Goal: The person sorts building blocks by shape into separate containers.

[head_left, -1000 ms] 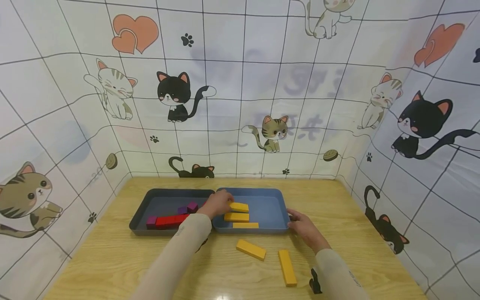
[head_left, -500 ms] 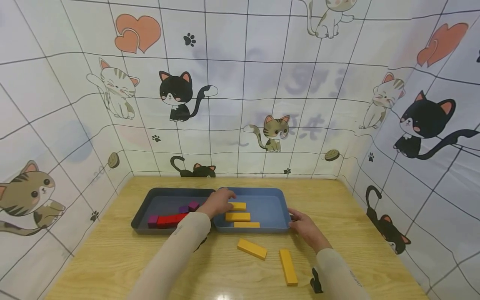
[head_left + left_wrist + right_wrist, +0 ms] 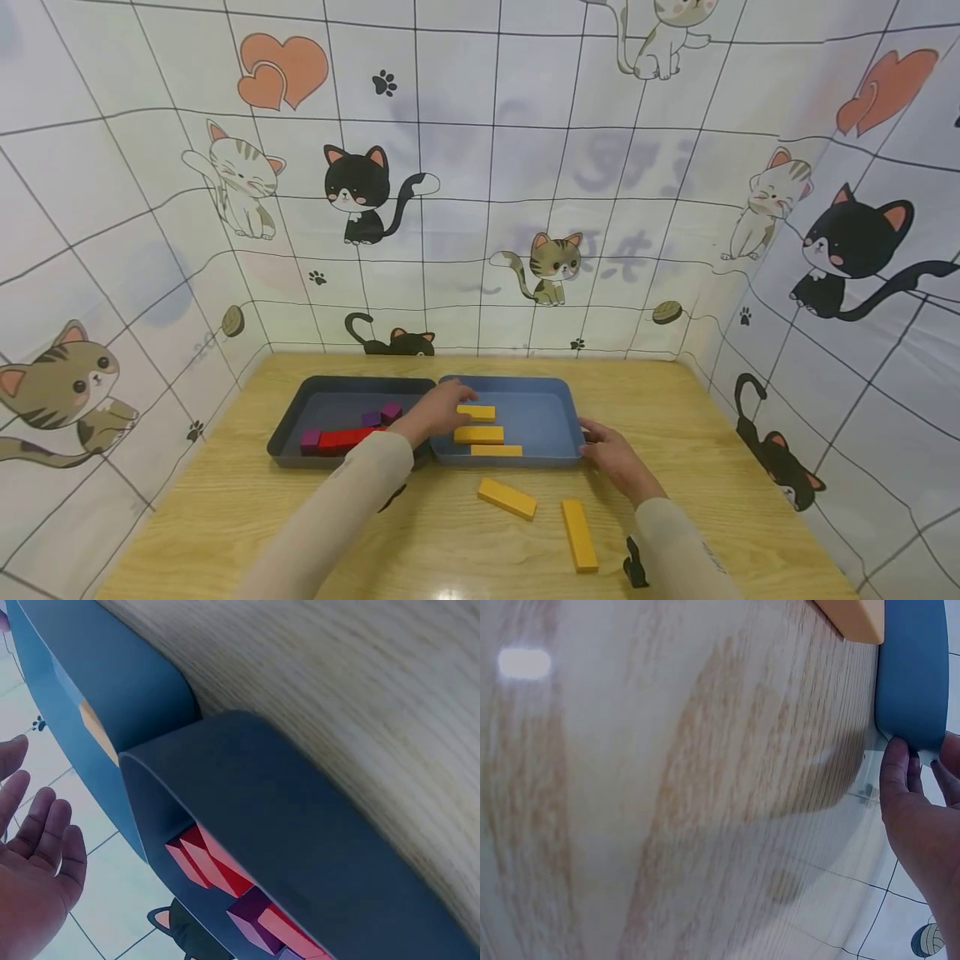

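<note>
My left hand (image 3: 438, 410) hovers over the left end of the blue tray (image 3: 540, 417), its fingers loosely spread beside the back yellow block (image 3: 480, 412). In the left wrist view that hand (image 3: 37, 877) holds nothing. Two more yellow blocks, a middle block (image 3: 480, 435) and a front block (image 3: 497, 450), lie roughly parallel to it in the tray. At the tray's right end my right hand (image 3: 617, 457) grips the wall. The right wrist view shows this hand's thumb and fingers (image 3: 897, 769) at the corner of the blue tray (image 3: 913, 682).
A dark grey tray (image 3: 330, 396) abuts the blue one on the left, holding red blocks (image 3: 341, 442) and purple cubes (image 3: 391, 412). On the wooden table (image 3: 450, 550) in front lie a slanted yellow block (image 3: 507, 498) and a lengthwise yellow block (image 3: 579, 536). A cat-print curtain surrounds the table.
My left fingers have come off the back yellow block, which now lies straighter and flat in the blue tray. My right hand stays at the tray's right end.
</note>
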`<state>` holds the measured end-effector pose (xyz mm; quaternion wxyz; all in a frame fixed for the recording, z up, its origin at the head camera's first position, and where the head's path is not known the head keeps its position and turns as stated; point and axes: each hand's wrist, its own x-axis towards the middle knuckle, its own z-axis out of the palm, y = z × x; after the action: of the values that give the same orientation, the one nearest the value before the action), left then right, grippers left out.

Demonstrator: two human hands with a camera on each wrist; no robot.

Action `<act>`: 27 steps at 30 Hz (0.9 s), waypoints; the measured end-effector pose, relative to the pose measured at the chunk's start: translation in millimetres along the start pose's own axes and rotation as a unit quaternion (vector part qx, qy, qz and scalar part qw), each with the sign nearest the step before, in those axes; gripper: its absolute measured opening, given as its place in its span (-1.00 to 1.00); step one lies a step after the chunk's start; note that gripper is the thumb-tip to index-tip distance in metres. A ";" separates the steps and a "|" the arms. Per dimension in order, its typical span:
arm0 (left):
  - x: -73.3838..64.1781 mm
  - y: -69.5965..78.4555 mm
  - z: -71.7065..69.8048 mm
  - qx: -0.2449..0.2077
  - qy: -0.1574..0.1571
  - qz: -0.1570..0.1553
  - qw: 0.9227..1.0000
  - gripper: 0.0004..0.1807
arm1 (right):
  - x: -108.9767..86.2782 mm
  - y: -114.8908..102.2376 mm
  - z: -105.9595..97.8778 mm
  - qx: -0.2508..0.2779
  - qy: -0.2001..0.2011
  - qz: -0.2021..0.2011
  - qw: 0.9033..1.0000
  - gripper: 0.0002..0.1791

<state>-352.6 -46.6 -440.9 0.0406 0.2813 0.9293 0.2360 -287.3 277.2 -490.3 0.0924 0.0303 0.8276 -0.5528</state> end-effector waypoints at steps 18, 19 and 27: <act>-33.8 13.8 11.1 -0.034 -0.009 0.086 0.996 -0.57 | 4.0 1.8 1.1 0.022 -0.007 0.013 1.000 -0.36; -36.1 15.2 11.9 -0.041 -0.012 0.085 0.995 -0.57 | 4.3 2.3 1.1 0.024 -0.007 0.013 1.000 -0.36; -48.8 22.6 24.5 -0.048 -0.027 0.098 0.994 -0.58 | 4.0 2.9 0.1 0.022 -0.008 0.008 1.000 -0.36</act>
<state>-295.3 -46.4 -454.9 0.0562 0.3754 0.8831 0.2757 -290.8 278.0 -493.7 0.1026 0.0350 0.8143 -0.5703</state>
